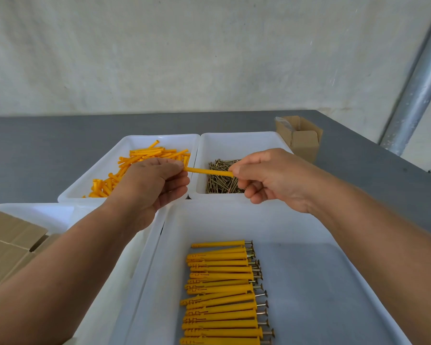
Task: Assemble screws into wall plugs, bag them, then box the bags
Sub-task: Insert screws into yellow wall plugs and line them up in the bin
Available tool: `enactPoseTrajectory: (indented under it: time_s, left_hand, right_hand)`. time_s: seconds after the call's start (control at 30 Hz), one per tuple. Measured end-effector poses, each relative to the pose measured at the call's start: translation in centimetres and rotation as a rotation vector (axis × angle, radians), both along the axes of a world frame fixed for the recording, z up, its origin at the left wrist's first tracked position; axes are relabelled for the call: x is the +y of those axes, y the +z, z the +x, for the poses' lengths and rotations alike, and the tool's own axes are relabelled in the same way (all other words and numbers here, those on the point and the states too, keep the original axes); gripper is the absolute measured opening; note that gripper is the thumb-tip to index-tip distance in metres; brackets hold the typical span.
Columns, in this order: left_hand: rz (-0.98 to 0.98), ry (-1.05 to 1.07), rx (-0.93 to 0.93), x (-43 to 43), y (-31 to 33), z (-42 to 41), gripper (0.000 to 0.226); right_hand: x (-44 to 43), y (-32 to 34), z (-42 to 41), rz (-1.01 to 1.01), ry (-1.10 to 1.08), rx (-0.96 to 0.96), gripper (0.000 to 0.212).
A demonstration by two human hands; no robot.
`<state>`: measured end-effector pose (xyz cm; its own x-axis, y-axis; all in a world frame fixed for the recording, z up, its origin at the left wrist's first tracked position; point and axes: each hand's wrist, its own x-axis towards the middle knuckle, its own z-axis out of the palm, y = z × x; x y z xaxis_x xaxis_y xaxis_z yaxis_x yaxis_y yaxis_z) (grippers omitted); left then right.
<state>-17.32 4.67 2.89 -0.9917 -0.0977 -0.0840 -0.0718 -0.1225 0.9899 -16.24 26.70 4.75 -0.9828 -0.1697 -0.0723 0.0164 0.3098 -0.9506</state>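
A yellow wall plug (pixel 209 172) is held level over the two far trays. My left hand (pixel 154 185) pinches its left end and my right hand (pixel 269 178) pinches its right end; any screw there is hidden by the fingers. The far left white tray (pixel 90 175) holds several loose yellow plugs (pixel 139 160). In the far right white tray (pixel 234 143) lies a heap of brass screws (pixel 220 183). The near white tray (pixel 321 282) holds a neat row of several plugs with screws in them (pixel 224 292).
A small open cardboard box (pixel 301 138) stands at the back right on the grey table (pixel 35 155). Flat cardboard (pixel 8 245) lies at the near left beside another white tray (pixel 42 215). A metal pole (pixel 418 88) leans at the right.
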Motion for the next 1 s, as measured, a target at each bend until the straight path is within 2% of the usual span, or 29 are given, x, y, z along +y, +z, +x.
enactPoseTrajectory:
  time_s: [0.23, 0.37, 0.47, 0.53, 0.7, 0.83, 1.0]
  left_hand:
    - [-0.071, -0.039, 0.025, 0.2, -0.1, 0.1, 0.01]
    - [-0.119, -0.044, 0.062, 0.4, 0.0, 0.1, 0.011]
    - [-0.21, 0.024, 0.116, 0.1, -0.1, -0.2, 0.014]
    - [-0.342, 0.094, 0.17, -0.4, -0.4, -0.4, 0.014]
    - [-1.092, 0.296, 0.326, -1.6, -1.6, -1.0, 0.01]
    - [-1.319, 0.276, 0.251, -2.4, -2.6, -1.6, 0.025]
    - [-1.482, 0.161, 0.051, -3.3, -3.3, -2.3, 0.047]
  right_hand:
    - [0.1, -0.3, 0.1, 0.229, 0.108, 0.035, 0.007]
    - [0.4, -0.1, 0.4, 0.307, 0.248, -0.047, 0.003]
    - [0.7, 0.0, 0.5, 0.373, 0.348, -0.128, 0.008]
    - [0.7, 0.1, 0.7, 0.429, 0.415, -0.186, 0.01]
    - [0.3, -0.5, 1.3, 0.62, 0.555, -0.312, 0.014]
    - [-0.3, -1.1, 1.4, 0.727, 0.574, -0.344, 0.02]
    - [-0.9, -1.6, 1.5, 0.777, 0.589, -0.367, 0.019]
